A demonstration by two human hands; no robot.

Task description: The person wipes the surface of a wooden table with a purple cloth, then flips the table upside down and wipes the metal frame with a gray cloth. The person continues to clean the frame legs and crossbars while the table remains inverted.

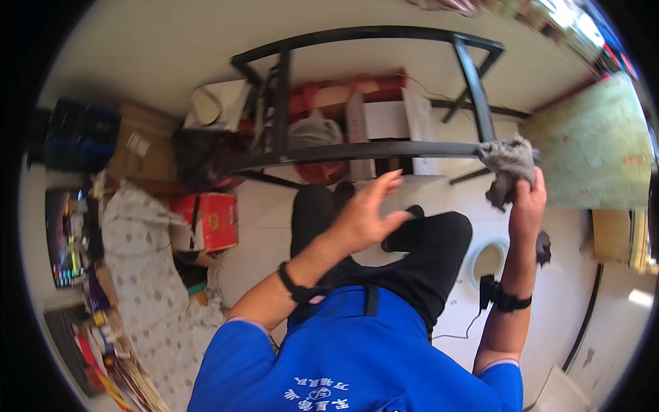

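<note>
A black metal frame (381, 150) stands before me. My right hand (530, 193) grips a crumpled grey cloth (509, 159), which lies against the right end of the frame's near bar. My left hand (368, 211) hangs above my knees, a little below the middle of that bar, with fingers apart and nothing in them. Bands are strapped round both my forearms, and a cable runs from the right one.
An open cardboard box (386, 121) and red bags lie beneath the frame. A light blue basin (469, 265) is on the floor at my right, near a greenish board (592, 144). At left are a red box (219, 220) and a dotted cloth (139, 268).
</note>
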